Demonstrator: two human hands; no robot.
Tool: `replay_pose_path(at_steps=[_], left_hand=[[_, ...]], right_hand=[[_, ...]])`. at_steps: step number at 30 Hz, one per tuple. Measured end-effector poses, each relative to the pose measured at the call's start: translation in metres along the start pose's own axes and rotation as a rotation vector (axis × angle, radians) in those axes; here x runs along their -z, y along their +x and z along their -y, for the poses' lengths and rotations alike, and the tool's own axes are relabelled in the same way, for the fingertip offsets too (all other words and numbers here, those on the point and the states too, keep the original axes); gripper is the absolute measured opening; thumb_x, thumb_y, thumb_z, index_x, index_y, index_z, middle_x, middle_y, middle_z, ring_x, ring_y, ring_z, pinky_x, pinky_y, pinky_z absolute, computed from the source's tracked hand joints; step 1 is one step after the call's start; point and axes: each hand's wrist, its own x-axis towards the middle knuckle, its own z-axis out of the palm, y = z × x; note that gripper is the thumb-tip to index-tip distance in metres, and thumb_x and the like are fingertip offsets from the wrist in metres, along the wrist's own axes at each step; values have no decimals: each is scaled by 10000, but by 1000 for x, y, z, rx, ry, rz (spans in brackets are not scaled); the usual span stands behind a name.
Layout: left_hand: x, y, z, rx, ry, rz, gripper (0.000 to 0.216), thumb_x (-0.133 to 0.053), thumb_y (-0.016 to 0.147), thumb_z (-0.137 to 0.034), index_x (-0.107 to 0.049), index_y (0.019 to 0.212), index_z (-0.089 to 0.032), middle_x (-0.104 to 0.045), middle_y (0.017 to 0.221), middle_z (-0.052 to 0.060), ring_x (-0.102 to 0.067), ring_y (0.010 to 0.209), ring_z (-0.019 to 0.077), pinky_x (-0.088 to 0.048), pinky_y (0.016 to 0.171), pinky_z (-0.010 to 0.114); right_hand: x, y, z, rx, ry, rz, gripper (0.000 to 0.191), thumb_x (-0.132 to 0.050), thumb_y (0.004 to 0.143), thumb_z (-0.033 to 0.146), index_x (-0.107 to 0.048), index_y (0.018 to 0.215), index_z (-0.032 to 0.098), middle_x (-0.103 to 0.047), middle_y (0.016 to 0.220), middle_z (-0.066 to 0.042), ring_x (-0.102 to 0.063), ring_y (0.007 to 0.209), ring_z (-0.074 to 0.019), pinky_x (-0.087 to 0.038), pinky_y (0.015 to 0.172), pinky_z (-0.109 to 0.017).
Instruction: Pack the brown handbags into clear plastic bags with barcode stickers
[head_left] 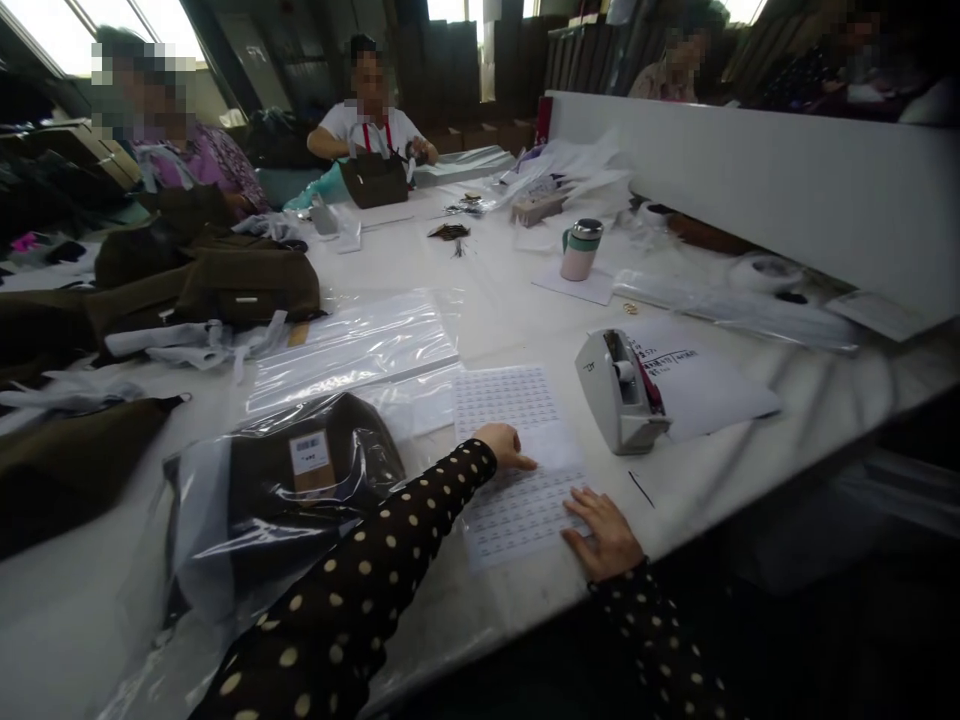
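Left hand (504, 447): fingertips down on the label sheet (501, 393), at its left edge about midway along; the fingers are bunched, and whether they pinch a label or only press cannot be told. Right hand (604, 536): spread open, palm down, holding nothing, resting on the sheet's near right corner. Label sheet: white, printed in rows of small labels, lying flat directly under both hands; its long axis runs from the near table edge away from the person, leaning slightly left. The left hand is the nearer to the sheet's middle. Just right of and beyond the hands: a white tape dispenser (619, 392) standing on a printed paper (705, 385). Left of the left hand, touching its sleeve: a brown item in a clear bag (300, 480) bearing a label. Beyond that: flat empty clear bags (352, 345) and unbagged brown goods (240, 285). Farther off: a lidded cup (581, 248). Surface: a long white table (495, 270), cluttered. Room: dim, windows behind, other people seated at the far side.
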Motion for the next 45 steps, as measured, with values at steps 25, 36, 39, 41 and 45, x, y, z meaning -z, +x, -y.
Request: replay_pose_path(at_steps=[25,36,39,41,45], left_hand=[[16,-4,-11,-176,-906,449,446,-649,598,-186,-607,1042,-177,-672,894,23,-603,824,192,-462,743,287],[14,-19,-4,-110,-999,356,564,-530,633,-109,-537,1189,-200,-657,1035,27,-585,970,205,-428,901,334],[17,-24,0,-147,-983,330,594,-534,640,-117,-505,1228,-200,-621,1128,23,-547,1054,216,-387,956,346],[19,-28,4,-175,-954,302,601,-557,639,-131,-502,1233,-195,-581,1196,19,-494,1127,220,-323,1012,344],[23,-37,9,-214,-888,278,617,-558,637,-148,-487,1249,-176,-577,1196,24,-494,1120,211,-311,1014,322]], right_hand=[[31,107,3,157,131,-138,121,-561,803,180,-680,786,192,-667,750,-37,-566,724,-174,-465,686,-302],[52,108,14,246,140,-201,102,-591,776,124,-644,800,207,-674,797,-9,-573,807,-169,-454,754,-321],[50,110,14,228,134,-188,89,-595,787,166,-642,860,185,-668,835,-43,-574,809,-175,-460,742,-329],[50,112,15,262,144,-177,94,-598,787,164,-644,867,182,-668,823,-42,-570,792,-174,-458,732,-328],[51,114,19,338,151,-145,97,-618,772,156,-634,863,184,-666,810,-35,-564,785,-176,-447,732,-329]])
